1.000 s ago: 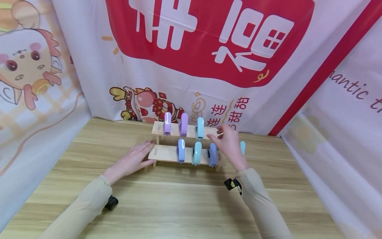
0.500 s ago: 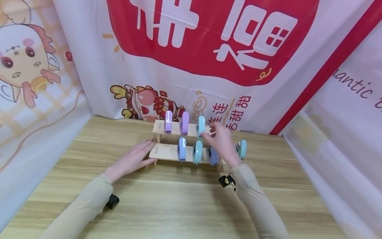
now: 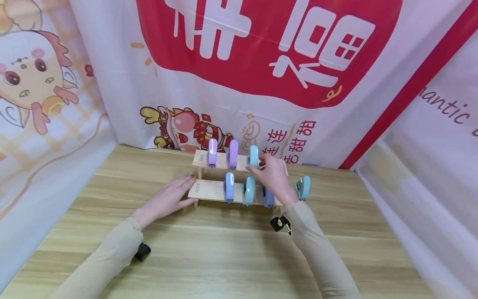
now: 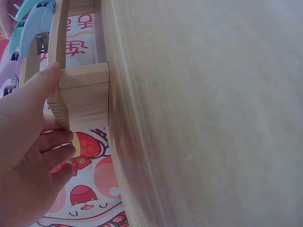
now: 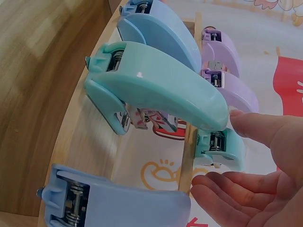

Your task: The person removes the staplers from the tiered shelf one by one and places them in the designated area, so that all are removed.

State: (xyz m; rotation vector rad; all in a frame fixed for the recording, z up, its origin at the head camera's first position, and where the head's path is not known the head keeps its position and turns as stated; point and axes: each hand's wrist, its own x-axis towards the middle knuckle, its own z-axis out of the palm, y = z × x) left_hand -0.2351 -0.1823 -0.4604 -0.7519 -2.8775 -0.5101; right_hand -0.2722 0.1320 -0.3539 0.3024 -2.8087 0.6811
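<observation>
A two-tier wooden rack (image 3: 203, 189) bears several small staplers. My left hand (image 3: 164, 200) grips the lower tier's left end, thumb at the near edge and fingers at the far edge. On the upper tier, my right hand (image 3: 274, 174) is at the turquoise stapler (image 3: 254, 154). In the right wrist view, its thumb and spread fingers lie on either side of that stapler (image 5: 227, 150). Two purple staplers (image 3: 232, 154) stand to its left. The lower tier holds a light blue stapler (image 3: 229, 187), a turquoise one (image 3: 248, 192) and a darker blue one (image 3: 268, 197), partly hidden by my right hand.
Another turquoise stapler (image 3: 304, 187) stands on the wood-grain table (image 3: 224, 257), right of the rack. A printed cloth (image 3: 239, 95) hangs close behind the rack, and more cloth closes off both sides. Each wrist wears a small black device.
My right hand has moved left from the upper tier's right end to the turquoise stapler, uncovering the one on the table. My left hand stays on the rack.
</observation>
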